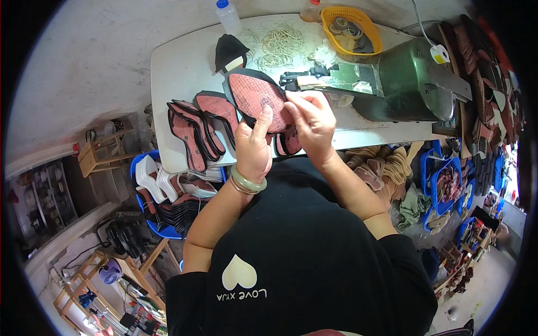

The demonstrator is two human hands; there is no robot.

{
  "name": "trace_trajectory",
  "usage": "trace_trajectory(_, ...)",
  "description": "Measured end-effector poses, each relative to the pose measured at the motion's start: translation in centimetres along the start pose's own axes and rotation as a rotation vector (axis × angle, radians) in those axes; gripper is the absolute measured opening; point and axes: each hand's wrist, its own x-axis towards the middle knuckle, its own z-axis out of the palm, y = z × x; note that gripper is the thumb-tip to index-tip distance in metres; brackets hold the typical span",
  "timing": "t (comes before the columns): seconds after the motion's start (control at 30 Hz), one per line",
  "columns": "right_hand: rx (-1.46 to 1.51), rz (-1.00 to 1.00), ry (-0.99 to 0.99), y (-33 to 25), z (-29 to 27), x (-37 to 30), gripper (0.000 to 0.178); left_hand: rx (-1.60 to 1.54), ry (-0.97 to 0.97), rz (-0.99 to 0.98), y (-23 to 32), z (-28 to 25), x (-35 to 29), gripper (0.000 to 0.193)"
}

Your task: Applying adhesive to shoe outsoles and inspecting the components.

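A red, grid-patterned shoe insole [249, 92] with a black edge is held tilted up over the near side of the table. My left hand [253, 148] grips its lower part, thumb pressed on the red face, a pale green bangle on the wrist. At the right edge of the insole, my right hand [315, 123] has thumb and forefinger pinched together on the black rim. Several similar red insoles [189, 131] lie overlapped on the left of the table, and others show partly behind my hands. Beyond them sits a black, pointed piece [228, 50] with a whitish edge.
A green sewing machine [412, 81] occupies the right of the white table [174, 67]. Tangled pale cord [280, 45], a yellow basket [332, 43] with rolls of tape and a blue-capped bottle [228, 19] are at the back. Below left, a blue crate [136, 168] holds stacked soles.
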Motion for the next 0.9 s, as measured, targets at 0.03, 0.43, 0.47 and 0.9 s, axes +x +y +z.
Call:
trace_trajectory(0.03, -0.145, -0.129, -0.034, 0.5, -0.1, -0.1, 0.028, 0.049, 0.045, 0.004, -0.1, 0.3, 0.0, 0.014)
trace_trajectory(0.43, 0.757, 0.918, -0.438, 5.9, -5.7, -0.1, 0.027, 1.1, -0.727, -0.509, 4.4, -0.9, 8.1, 0.034)
trace_trajectory(0.47, 0.623, 0.944, -0.394, 5.1, -5.2, 0.2, 0.024, 1.123, -0.79, -0.298, 4.0, -0.7, 9.2, 0.039)
trace_trajectory(0.9, 0.704, 1.05, -0.16, 7.0, -4.2, -2.4, 0.035, 1.447, -1.194, -0.255, 0.1, 4.9, 20.1, 0.055)
